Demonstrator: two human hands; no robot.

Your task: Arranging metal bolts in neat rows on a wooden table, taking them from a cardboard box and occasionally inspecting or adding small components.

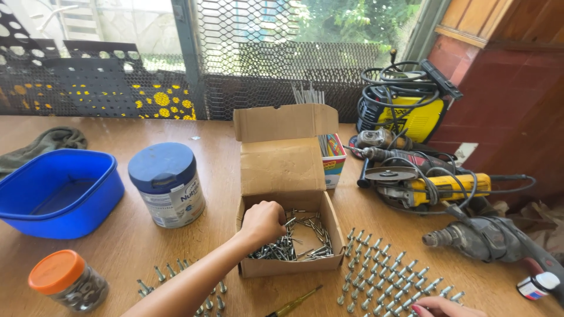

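The left hand (262, 221) reaches into the cardboard box (286, 194) mid-table, fingers curled on loose screws (288, 246). The right hand (446, 307) lies at the bottom edge beside rows of bolts (385, 276); its grip is hidden.

A wooden table (135, 246) carried a blue tub (59, 194), a blue-lidded tin (167, 185), an orange-lidded jar (69, 289), an open cardboard box (288, 194) of screws, rows of standing bolts (388, 273), a screwdriver (294, 301), and power tools (435, 188).

The open brown cardboard box (286, 235) of loose steel screws (294, 243) sat between the blue plastic tub (59, 194) and lidded round tin (168, 185) to its left and the corded yellow angle grinder (432, 188) to its right.
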